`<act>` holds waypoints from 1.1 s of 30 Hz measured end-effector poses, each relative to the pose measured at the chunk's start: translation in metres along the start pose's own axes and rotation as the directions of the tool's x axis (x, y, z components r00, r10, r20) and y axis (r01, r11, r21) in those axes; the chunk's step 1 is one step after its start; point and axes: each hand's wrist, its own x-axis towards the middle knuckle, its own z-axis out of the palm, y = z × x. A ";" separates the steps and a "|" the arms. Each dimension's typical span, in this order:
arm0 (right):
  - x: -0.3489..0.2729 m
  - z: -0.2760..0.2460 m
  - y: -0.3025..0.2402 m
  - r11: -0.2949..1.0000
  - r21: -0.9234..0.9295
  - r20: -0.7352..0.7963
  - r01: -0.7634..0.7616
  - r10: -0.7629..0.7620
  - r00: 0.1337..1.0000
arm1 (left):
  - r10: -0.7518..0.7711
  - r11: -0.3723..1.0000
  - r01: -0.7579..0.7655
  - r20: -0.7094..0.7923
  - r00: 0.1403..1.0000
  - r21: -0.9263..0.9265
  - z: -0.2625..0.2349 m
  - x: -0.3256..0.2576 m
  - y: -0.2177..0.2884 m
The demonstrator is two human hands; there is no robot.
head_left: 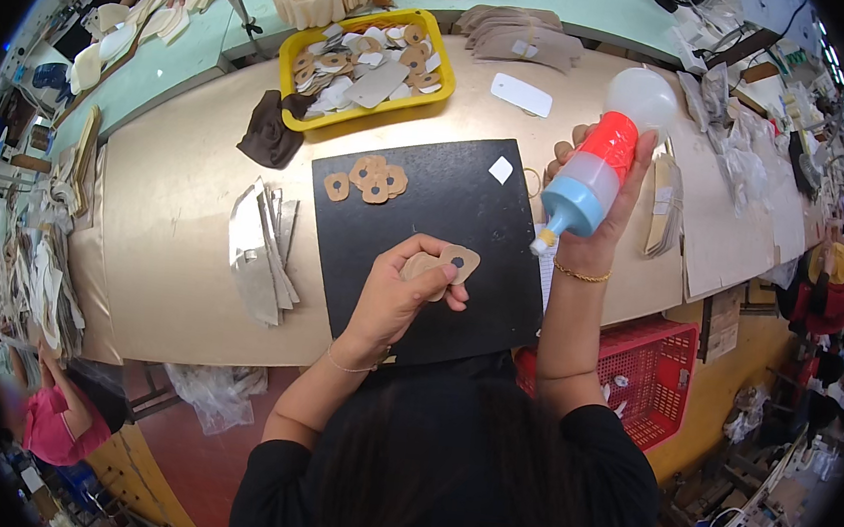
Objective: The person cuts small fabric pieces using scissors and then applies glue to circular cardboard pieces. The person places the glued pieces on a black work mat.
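Note:
My left hand is closed on a few tan patches with dark round centres, above a black mat. The thumb presses on them, and the lower ones are partly hidden by fingers. In my right hand is a squeeze bottle with a clear round base, a red band and a light blue cap. It is tilted, nozzle down and to the left, over the mat's right edge. Several similar patches lie in a cluster on the mat's far left. A small white square rests near its far right corner.
A yellow tray of mixed pieces stands at the back, beside a dark cloth. Stacked strips lie left of the mat, more strips to the right. A white card lies behind. A red crate sits below the table's right edge.

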 end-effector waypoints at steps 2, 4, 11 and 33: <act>-0.006 0.002 0.002 0.981 -0.161 -0.039 0.110 -0.118 0.992 | 0.000 1.000 0.000 -0.017 1.000 0.028 0.002 -0.001 0.002; -0.014 0.003 0.004 0.950 -0.258 -0.075 0.176 -0.201 0.977 | 0.025 0.998 -0.024 -0.016 1.000 0.063 0.002 0.001 0.005; -0.043 0.002 0.008 0.599 -0.594 0.288 0.536 -0.464 0.838 | 0.067 0.977 -0.055 -0.050 0.997 0.205 0.006 0.004 0.014; -0.054 0.014 0.007 0.669 -0.382 0.509 0.638 -0.423 0.749 | 0.117 0.991 -0.113 -0.062 0.991 0.067 -0.006 0.014 0.011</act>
